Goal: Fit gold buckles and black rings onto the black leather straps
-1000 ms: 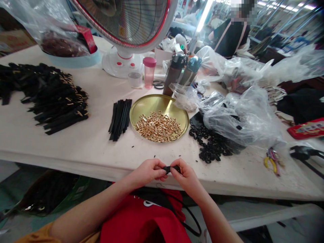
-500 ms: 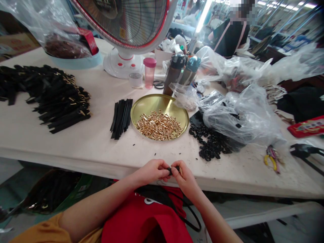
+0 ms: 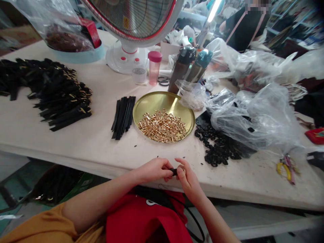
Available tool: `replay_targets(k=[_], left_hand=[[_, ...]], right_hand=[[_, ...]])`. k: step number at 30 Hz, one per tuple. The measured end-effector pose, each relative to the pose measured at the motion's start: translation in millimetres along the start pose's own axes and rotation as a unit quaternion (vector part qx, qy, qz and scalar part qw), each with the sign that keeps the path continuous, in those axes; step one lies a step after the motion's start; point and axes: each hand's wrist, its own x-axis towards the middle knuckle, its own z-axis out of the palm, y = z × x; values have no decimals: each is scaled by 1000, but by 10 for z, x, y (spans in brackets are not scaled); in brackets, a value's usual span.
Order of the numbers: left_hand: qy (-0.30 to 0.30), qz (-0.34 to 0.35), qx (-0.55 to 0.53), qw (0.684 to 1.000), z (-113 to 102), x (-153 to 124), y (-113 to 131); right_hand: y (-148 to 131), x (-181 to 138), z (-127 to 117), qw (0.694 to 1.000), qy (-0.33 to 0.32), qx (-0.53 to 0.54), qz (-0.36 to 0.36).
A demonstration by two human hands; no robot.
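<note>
Factory-type workshop: long counter (image 3: 101, 145) bearing bulk gold buckles (image 3: 162, 126), stacked black straps (image 3: 123, 118), pliers (image 3: 288, 171); second person (image 3: 243, 28) beyond.

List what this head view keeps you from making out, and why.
All in the head view:
- Black piece: partly covered by left grip and right grip.
- Fan: top cut off by upper edge.
- Red object: cut off by right edge.
- Dark speck before the tray: too small to identify.

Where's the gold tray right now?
In the head view, the gold tray lies on the table, between the black strips on the left and the small black pieces on the right.
</note>
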Motion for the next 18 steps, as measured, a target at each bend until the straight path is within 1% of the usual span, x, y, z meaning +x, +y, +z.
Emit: replay_targets(k=[2,4,6,9,11,13,15,17,18], left_hand=[[15,-1,22,1000,-27,16,17],[18,7,33,999,-21,49,22],[17,20,37,999,-4,94,17],[29,34,28,999,-18,164,1],[64,39,63,995,-73,204,-14],[124,45,167,977,-152,230,-27],[174,64,288,940,-236,225,-30],[205,96,363,904,-314,161,-15],[222,113,383,890,-351,97,-4]], right_hand=[[17,35,2,999,12,-35,-3],[18,73,34,999,19,-32,-9],[3,119,70,1000,26,-7,-6],[-21,225,75,998,33,50,31],[-13,316,36,993,32,94,58],[18,393,-30,992,53,84,75],[62,417,-110,992,92,12,83],[103,347,-199,986,131,-51,87],[119,269,-247,984,143,-61,88]])
